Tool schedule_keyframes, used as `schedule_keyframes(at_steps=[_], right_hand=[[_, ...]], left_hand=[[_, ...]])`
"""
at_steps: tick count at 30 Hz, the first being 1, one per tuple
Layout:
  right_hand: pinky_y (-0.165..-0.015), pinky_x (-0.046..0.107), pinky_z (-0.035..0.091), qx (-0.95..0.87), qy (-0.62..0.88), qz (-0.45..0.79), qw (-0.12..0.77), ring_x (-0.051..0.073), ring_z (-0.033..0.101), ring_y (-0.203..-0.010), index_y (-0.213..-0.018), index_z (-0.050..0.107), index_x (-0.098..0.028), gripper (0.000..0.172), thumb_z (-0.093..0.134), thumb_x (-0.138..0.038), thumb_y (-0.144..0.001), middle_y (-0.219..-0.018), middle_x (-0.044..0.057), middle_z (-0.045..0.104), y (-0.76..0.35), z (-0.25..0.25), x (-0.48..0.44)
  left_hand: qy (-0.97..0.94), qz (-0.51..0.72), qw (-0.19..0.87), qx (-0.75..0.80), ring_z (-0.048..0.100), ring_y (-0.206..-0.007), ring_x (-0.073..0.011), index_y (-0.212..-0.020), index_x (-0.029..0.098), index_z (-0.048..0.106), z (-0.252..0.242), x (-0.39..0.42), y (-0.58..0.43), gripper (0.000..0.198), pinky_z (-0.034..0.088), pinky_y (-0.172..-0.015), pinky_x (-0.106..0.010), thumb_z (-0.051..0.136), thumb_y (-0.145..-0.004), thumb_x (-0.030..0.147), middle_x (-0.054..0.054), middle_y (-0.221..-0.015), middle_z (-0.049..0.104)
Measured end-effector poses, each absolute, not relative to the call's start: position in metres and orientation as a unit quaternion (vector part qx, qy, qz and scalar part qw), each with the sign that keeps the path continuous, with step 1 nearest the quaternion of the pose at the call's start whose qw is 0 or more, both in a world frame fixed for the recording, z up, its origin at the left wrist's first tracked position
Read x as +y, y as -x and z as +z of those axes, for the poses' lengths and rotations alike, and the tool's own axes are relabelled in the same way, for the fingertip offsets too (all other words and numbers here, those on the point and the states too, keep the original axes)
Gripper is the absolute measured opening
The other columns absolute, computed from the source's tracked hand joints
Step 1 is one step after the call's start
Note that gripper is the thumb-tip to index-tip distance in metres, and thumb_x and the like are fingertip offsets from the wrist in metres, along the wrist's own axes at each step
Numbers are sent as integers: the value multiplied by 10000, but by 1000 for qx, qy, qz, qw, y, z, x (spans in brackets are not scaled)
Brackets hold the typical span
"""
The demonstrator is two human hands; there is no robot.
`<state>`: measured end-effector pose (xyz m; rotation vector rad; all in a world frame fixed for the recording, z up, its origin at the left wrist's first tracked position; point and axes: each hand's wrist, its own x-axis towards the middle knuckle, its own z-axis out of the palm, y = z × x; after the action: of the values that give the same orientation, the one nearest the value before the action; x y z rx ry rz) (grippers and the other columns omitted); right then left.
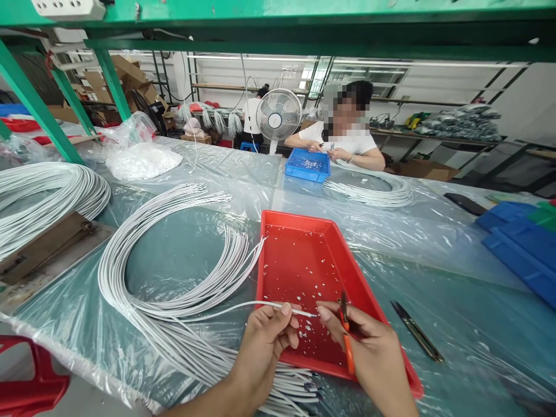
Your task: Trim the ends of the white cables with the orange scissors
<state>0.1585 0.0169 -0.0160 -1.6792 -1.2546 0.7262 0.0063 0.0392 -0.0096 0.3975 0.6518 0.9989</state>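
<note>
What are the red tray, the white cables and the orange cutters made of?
Red tray: probably smooth plastic, because its color is even and its walls shine a little.
White cables: likely covered in plastic or rubber, since they bend in smooth curves; insides unclear.
Orange cutters: the bright handle looks plastic-coated; the dark, pointed blades probably metal.

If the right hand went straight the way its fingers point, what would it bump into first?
Probably the tip of the thin white cable pinched in the left hand, just ahead of the right hand. Depth is hard to judge, so they may even be touching.
</note>
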Motion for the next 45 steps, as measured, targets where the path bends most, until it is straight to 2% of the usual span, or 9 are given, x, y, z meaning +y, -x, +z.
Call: schedule_keyframes(at_steps=[5, 11, 16, 19, 21, 24, 32, 39, 45], right_hand=[[-424, 200, 385, -447, 596, 460, 483, 111, 465, -459, -825, 685, -186, 224, 704, -249, -610, -534, -30, 540, -158, -17, 9], [-422, 185, 397, -464, 595, 431, 495, 94, 453, -458, -804, 698, -186, 196, 710, -237, -615, -537, -27, 547, -152, -12, 7], [-484, 228, 454, -580, 602, 208, 508, 135, 536, -518, -806, 679, -186, 115, 627, -235, -715, -592, 8, 579, -142, -5, 1], [-525, 243, 454, -678, 553, 48, 482, 142, 540, -548, -942, 652, -189, 233, 584, -132, -727, -627, 19, 576, -141, -2, -3], [-537, 243, 453, -734, 519, -6, 438, 143, 546, -561, -998, 634, -183, 307, 548, -82, -722, -652, 28, 590, -143, -1, -6], [-526, 232, 441, -779, 506, -33, 369, 139, 544, -553, -927, 643, -164, 274, 493, -59, -724, -627, 25, 586, -145, 1, -7], [-465, 193, 356, -784, 559, 94, 251, 108, 486, -483, -620, 515, -185, 139, 465, -62, -661, -558, -17, 529, -142, 11, -4], [-461, 212, 284, -748, 575, 283, 172, 118, 405, -480, -516, 402, -200, 120, 404, -103, -587, -498, -30, 461, -146, 20, 7], [-435, 209, 201, -674, 573, 399, 240, 84, 265, -474, -470, 296, -194, 161, 396, -91, -544, -463, -64, 299, -141, 16, 13]], left_hand=[[-277, 485, 765, 319, 475, -494, -44, -801, 109, 687, -4, 37, -5, 158, 365, -552, -169, 618, -775, 249, 6, -587, 570], [-370, 492, 717, 328, 493, -548, -71, -859, 132, 683, 0, 35, -2, 169, 369, -598, -186, 574, -808, 250, 11, -586, 564], [-405, 492, 678, 365, 507, -566, -105, -797, 112, 657, 1, 37, 1, 198, 385, -588, -214, 563, -804, 286, -12, -622, 566], [-440, 494, 636, 397, 512, -596, -128, -753, 115, 632, 2, 37, 2, 212, 391, -588, -220, 553, -803, 305, -21, -625, 559], [-465, 493, 613, 406, 506, -613, -139, -734, 127, 615, 2, 36, 2, 209, 392, -594, -224, 542, -807, 310, -25, -635, 558], [-516, 487, 570, 414, 507, -644, -155, -691, 148, 598, 5, 36, 3, 213, 385, -631, -233, 523, -816, 304, -32, -657, 571], [-635, 396, 538, 388, 476, -575, -153, -615, 158, 605, 9, 44, 14, 320, 334, -578, -231, 464, -838, 340, -24, -586, 549], [-614, 336, 624, 348, 453, -557, -137, -653, 140, 617, 6, 48, 19, 313, 342, -560, -217, 502, -808, 387, -12, -580, 515], [-528, 332, 712, 321, 487, -551, -132, -660, 133, 670, 1, 51, 19, 287, 359, -553, -211, 608, -725, 406, -11, -562, 542]])
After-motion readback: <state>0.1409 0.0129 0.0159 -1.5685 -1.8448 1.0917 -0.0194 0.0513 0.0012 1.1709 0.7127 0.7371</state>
